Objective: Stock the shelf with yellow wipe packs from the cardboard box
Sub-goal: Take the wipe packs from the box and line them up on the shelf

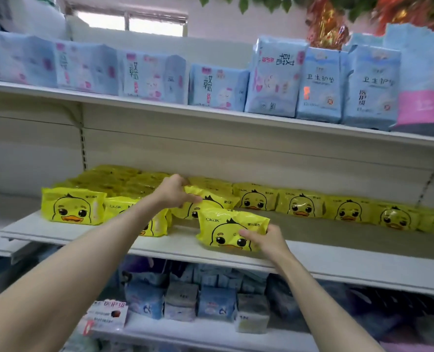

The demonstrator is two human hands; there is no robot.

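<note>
The right hand (264,241) pinches the lower right corner of a glossy yellow plastic wipe pack (226,231) printed with a duck face. Its thumb lies on the front and its fingers curl behind. This pack sits tilted on the front part of the white middle shelf board (338,254).

At about eleven o'clock from it, the left hand (176,191) grips the top left edge of a second yellow duck pack (212,199), thumb below and fingers over the top. That pack stands just behind the first. Whether the two touch I cannot tell.

At nine o'clock from the left hand lies a pile of yellow packs (114,180), stacked flat toward the back. More stand in front of it, among them a front-facing yellow pack (73,207) at the far left. At three o'clock, a row of yellow duck packs (302,204) lines the back of the board out to the frame's right edge.

I judge the stocking well advanced. The back of the shelf is filled, while the front strip at three o'clock of the right hand lies bare, with room for another row. The two held packs are not yet squared into line. The cardboard box is out of view, so what remains in it cannot be told.

At twelve o'clock, pale blue packets (218,87) fill the upper shelf. At six o'clock, blue and grey packets (180,301) fill the lower one.
</note>
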